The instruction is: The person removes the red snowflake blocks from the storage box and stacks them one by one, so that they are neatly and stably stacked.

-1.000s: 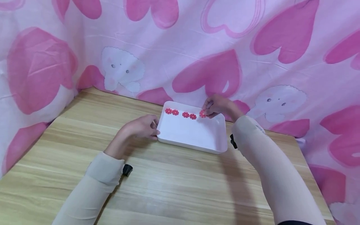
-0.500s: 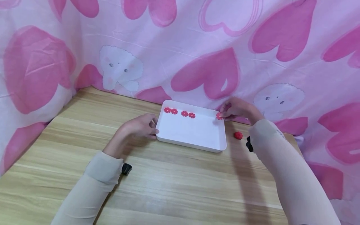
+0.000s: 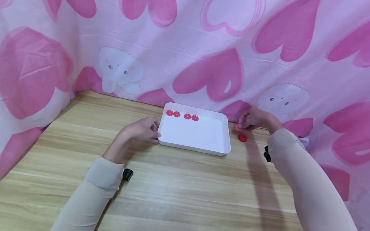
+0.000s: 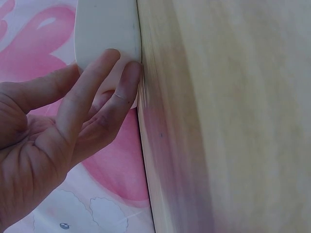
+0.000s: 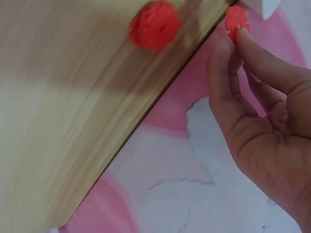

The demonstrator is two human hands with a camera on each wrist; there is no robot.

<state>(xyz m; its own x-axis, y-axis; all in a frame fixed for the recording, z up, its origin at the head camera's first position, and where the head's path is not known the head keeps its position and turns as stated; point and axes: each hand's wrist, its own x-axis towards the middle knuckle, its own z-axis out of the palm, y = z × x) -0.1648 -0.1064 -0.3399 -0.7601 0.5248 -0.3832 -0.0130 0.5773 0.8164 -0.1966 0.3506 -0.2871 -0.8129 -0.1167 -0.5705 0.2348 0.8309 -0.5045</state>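
At the left end of a shallow white tray [image 3: 196, 136], my left hand [image 3: 143, 129] holds the wall, thumb at the rim and fingertips [image 4: 127, 73] against the outside. Four notches aside, several red flower-shaped plastic discs [image 3: 187, 116] lie in a row along the tray's far side, in two pairs. My right hand [image 3: 254, 118] is beyond the tray's right end, pinching one more red flower-shaped disc [image 5: 236, 22] between thumb and finger. Just below that hand, a small stack of the same red discs [image 5: 155, 26] sits on the table.
The wood-grain table [image 3: 162, 192] runs back to a pink and white curtain [image 3: 208, 70] printed with hearts, close behind the tray and my right hand. Black wrist-worn pieces [image 3: 127, 174] show at both sleeves.
With its red disc, my right hand has moved right, from over the tray's far side out past its right end. The stack has come into view. My left hand stays at the tray.
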